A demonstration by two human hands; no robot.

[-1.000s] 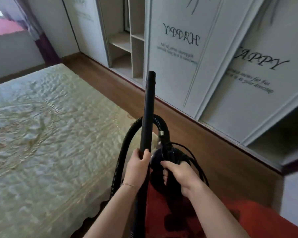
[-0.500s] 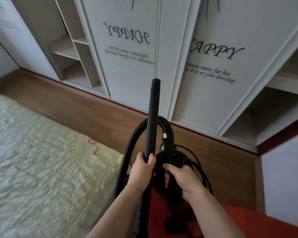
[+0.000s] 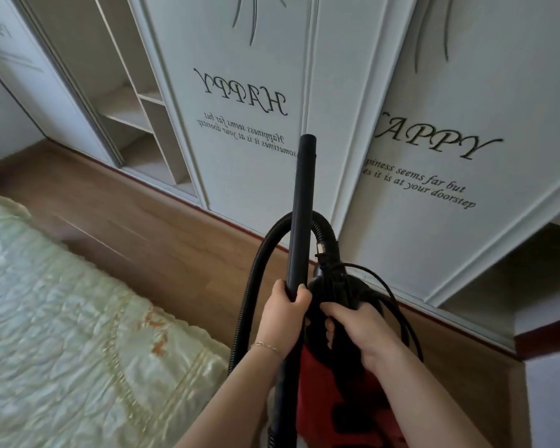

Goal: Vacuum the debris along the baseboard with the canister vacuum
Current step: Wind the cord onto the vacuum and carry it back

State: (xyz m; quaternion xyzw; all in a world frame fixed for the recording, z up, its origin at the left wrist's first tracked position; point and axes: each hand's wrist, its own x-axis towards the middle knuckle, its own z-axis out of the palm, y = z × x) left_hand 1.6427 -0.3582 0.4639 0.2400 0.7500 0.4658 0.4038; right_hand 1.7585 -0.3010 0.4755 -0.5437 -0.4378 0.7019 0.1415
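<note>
Since the earlier frames the view has swung right, away from the bed [image 3: 62, 318] and toward the white wardrobe doors [image 3: 249, 76], which now loom larger. Both hands keep their grips. The left hand [image 3: 283, 313], a thin bracelet [image 3: 265, 345] at its wrist, is wrapped round the lower part of a straight black wand [image 3: 301, 221] whose open end points up at the doors. The right hand [image 3: 359, 331] curls its fingers round the black top of the canister vacuum [image 3: 317, 392], which has a red body with black patches and sits low in the middle of the view, between the forearms. A ribbed black hose [image 3: 256, 276] arches behind the wand. A thin black cord [image 3: 398, 305] loops to the right. Wooden floor [image 3: 162, 240] runs to a dark red baseboard [image 3: 240, 226] under the doors.
</note>
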